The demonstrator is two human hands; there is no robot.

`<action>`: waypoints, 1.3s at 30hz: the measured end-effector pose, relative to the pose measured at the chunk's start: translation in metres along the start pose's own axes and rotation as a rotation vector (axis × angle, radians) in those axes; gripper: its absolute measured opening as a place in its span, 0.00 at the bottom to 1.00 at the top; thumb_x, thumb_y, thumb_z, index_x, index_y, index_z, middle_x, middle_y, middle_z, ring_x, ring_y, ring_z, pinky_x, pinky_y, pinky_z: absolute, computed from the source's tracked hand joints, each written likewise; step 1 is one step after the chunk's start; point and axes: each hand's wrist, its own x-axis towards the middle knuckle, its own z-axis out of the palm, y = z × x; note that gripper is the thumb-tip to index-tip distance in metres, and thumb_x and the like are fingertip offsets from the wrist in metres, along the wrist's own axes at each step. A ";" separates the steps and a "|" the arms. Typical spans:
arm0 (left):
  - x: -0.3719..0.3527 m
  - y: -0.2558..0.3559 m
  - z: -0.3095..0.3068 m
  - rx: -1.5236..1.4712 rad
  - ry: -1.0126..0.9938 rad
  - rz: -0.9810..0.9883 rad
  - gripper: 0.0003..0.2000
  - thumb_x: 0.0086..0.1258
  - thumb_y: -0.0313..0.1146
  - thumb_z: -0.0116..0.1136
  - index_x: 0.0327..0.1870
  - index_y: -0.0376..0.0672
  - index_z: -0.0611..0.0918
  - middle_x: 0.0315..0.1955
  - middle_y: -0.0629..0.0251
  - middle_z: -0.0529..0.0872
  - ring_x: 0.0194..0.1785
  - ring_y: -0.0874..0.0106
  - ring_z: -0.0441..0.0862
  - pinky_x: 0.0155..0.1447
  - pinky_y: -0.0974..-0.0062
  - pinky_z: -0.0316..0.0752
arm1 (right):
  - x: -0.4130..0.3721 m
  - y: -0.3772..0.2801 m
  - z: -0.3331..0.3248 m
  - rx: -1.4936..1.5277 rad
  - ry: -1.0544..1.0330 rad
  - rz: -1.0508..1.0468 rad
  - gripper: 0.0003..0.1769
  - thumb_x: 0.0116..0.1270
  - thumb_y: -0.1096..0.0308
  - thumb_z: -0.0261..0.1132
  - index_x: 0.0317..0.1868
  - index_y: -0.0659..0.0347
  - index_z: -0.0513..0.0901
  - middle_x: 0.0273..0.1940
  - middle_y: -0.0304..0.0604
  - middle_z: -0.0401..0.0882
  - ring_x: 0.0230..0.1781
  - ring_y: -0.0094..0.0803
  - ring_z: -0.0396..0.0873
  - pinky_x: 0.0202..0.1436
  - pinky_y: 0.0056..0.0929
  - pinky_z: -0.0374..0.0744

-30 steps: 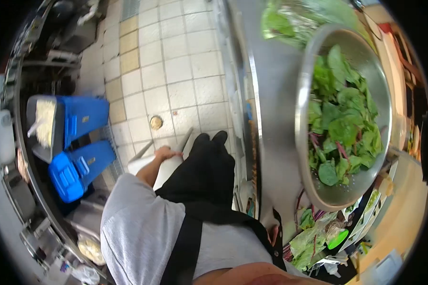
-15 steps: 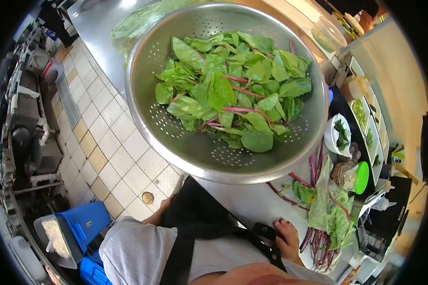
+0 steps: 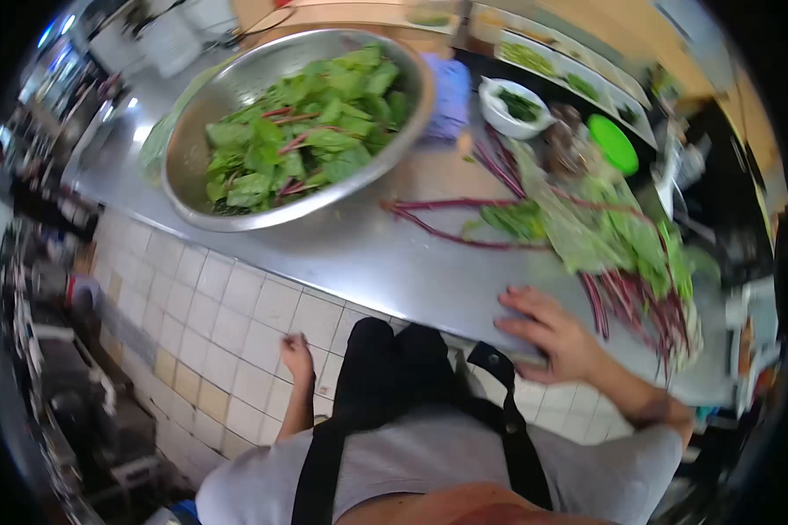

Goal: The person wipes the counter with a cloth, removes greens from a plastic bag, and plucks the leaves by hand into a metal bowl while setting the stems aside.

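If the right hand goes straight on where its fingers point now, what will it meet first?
Probably the near side of the colander, across the metal counter, though depth is unclear.

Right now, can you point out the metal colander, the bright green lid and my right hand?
Metal colander (image 3: 236, 98): head view, on its bare inner wall.
Bright green lid (image 3: 614, 145): head view, middle of its face.
Right hand (image 3: 559, 338): head view, back of the hand.
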 end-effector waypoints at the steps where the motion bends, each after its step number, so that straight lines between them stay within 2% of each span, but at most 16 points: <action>1: -0.002 0.100 -0.027 -0.345 -0.061 0.010 0.10 0.70 0.35 0.59 0.43 0.40 0.75 0.37 0.64 0.80 0.42 0.68 0.77 0.45 0.70 0.73 | -0.002 0.002 0.003 0.007 0.032 -0.022 0.34 0.48 0.65 0.73 0.60 0.57 0.77 0.67 0.51 0.68 0.70 0.49 0.65 0.71 0.48 0.66; 2: -0.012 0.173 -0.046 -0.473 -0.014 0.201 0.11 0.72 0.40 0.55 0.45 0.42 0.74 0.42 0.67 0.78 0.46 0.71 0.76 0.44 0.74 0.72 | -0.005 0.002 0.005 0.003 0.069 -0.052 0.33 0.49 0.65 0.73 0.59 0.57 0.77 0.66 0.51 0.68 0.69 0.50 0.66 0.71 0.48 0.67; 3: 0.009 0.195 -0.070 -0.238 0.009 0.620 0.17 0.73 0.47 0.52 0.49 0.41 0.75 0.46 0.64 0.78 0.49 0.70 0.76 0.49 0.73 0.73 | -0.007 0.002 0.007 -0.013 0.112 -0.072 0.32 0.51 0.64 0.72 0.59 0.58 0.77 0.65 0.51 0.69 0.68 0.50 0.66 0.70 0.47 0.67; 4: 0.017 0.232 -0.087 -0.305 0.003 0.729 0.21 0.74 0.49 0.50 0.54 0.38 0.74 0.47 0.61 0.78 0.52 0.67 0.75 0.57 0.67 0.73 | -0.010 0.002 0.010 -0.032 0.125 -0.087 0.32 0.53 0.63 0.72 0.59 0.59 0.76 0.66 0.53 0.68 0.68 0.51 0.66 0.70 0.47 0.68; 8: 0.021 0.375 -0.136 -0.800 -0.415 0.301 0.32 0.76 0.56 0.45 0.65 0.32 0.66 0.60 0.41 0.74 0.62 0.54 0.75 0.66 0.58 0.71 | -0.020 0.005 0.016 0.036 0.201 -0.165 0.29 0.57 0.62 0.71 0.58 0.61 0.76 0.64 0.56 0.69 0.66 0.54 0.68 0.68 0.45 0.70; 12: 0.015 0.455 -0.137 -0.841 -0.892 -0.161 0.36 0.73 0.52 0.55 0.66 0.27 0.61 0.59 0.30 0.70 0.63 0.43 0.74 0.63 0.52 0.78 | -0.032 0.007 0.018 0.114 0.205 -0.180 0.28 0.59 0.61 0.71 0.57 0.63 0.77 0.64 0.56 0.69 0.66 0.56 0.68 0.68 0.46 0.69; 16: 0.043 0.468 -0.125 -0.648 -1.060 -0.102 0.36 0.70 0.44 0.61 0.66 0.24 0.59 0.59 0.28 0.69 0.61 0.39 0.74 0.60 0.50 0.81 | -0.056 -0.003 0.010 0.002 0.232 -0.112 0.29 0.59 0.59 0.72 0.58 0.63 0.77 0.67 0.57 0.67 0.66 0.53 0.68 0.68 0.44 0.70; 20: 0.056 0.467 -0.115 -0.714 -1.020 -0.179 0.33 0.68 0.34 0.58 0.67 0.23 0.58 0.59 0.28 0.68 0.60 0.35 0.73 0.61 0.50 0.81 | -0.077 -0.012 -0.025 0.101 0.142 0.082 0.18 0.60 0.60 0.72 0.46 0.62 0.84 0.55 0.50 0.80 0.52 0.44 0.81 0.54 0.41 0.79; 22: 0.053 0.466 -0.115 -0.750 -1.048 -0.195 0.32 0.66 0.30 0.55 0.68 0.23 0.58 0.60 0.27 0.68 0.60 0.34 0.72 0.62 0.50 0.80 | -0.098 -0.022 -0.065 -0.058 0.576 0.195 0.11 0.61 0.64 0.71 0.40 0.61 0.86 0.46 0.45 0.85 0.43 0.37 0.84 0.46 0.34 0.81; 24: 0.051 0.469 -0.115 -0.759 -1.063 -0.227 0.32 0.65 0.27 0.52 0.69 0.24 0.56 0.62 0.26 0.65 0.64 0.32 0.68 0.63 0.49 0.79 | -0.135 -0.017 -0.101 -0.271 0.981 0.580 0.07 0.65 0.70 0.66 0.41 0.61 0.86 0.40 0.42 0.85 0.36 0.25 0.82 0.40 0.25 0.80; 25: 0.053 0.468 -0.115 -0.767 -1.077 -0.243 0.33 0.65 0.26 0.51 0.70 0.25 0.55 0.62 0.26 0.65 0.65 0.32 0.66 0.63 0.48 0.78 | -0.165 0.005 -0.114 -0.463 1.113 0.676 0.11 0.67 0.62 0.66 0.40 0.61 0.86 0.33 0.45 0.85 0.33 0.34 0.84 0.40 0.29 0.81; 28: 0.067 0.458 -0.116 -0.852 -1.095 -0.325 0.34 0.64 0.22 0.48 0.72 0.28 0.54 0.66 0.28 0.60 0.68 0.27 0.58 0.65 0.46 0.76 | -0.262 0.066 -0.145 -0.626 0.709 1.273 0.22 0.63 0.50 0.68 0.43 0.63 0.86 0.32 0.45 0.85 0.34 0.29 0.83 0.40 0.30 0.81; 30: 0.056 0.466 -0.115 -0.897 -1.074 -0.389 0.34 0.63 0.21 0.47 0.72 0.29 0.54 0.68 0.29 0.58 0.68 0.25 0.56 0.66 0.45 0.75 | -0.277 0.092 -0.158 -0.384 0.144 1.656 0.28 0.54 0.47 0.73 0.45 0.64 0.86 0.35 0.47 0.85 0.36 0.34 0.84 0.39 0.36 0.82; 33: 0.046 0.470 -0.121 -0.947 -1.061 -0.382 0.36 0.62 0.19 0.48 0.73 0.29 0.50 0.70 0.30 0.53 0.69 0.24 0.52 0.67 0.43 0.73 | -0.291 0.111 -0.161 -0.231 0.225 1.662 0.33 0.52 0.48 0.75 0.52 0.63 0.84 0.41 0.47 0.85 0.38 0.37 0.84 0.38 0.41 0.83; 37: 0.029 0.478 -0.157 -1.148 -1.144 -0.449 0.37 0.63 0.16 0.46 0.74 0.29 0.46 0.72 0.28 0.42 0.73 0.28 0.43 0.71 0.41 0.66 | -0.336 0.092 -0.173 0.066 0.802 1.542 0.35 0.59 0.53 0.72 0.61 0.65 0.75 0.50 0.46 0.82 0.46 0.37 0.83 0.45 0.42 0.83; 39: 0.018 0.488 -0.180 -1.231 -1.189 -0.423 0.38 0.64 0.14 0.45 0.75 0.30 0.42 0.72 0.28 0.34 0.75 0.32 0.37 0.73 0.40 0.61 | -0.373 0.087 -0.185 0.370 1.225 1.225 0.29 0.67 0.58 0.66 0.63 0.65 0.73 0.54 0.47 0.80 0.51 0.38 0.81 0.52 0.43 0.82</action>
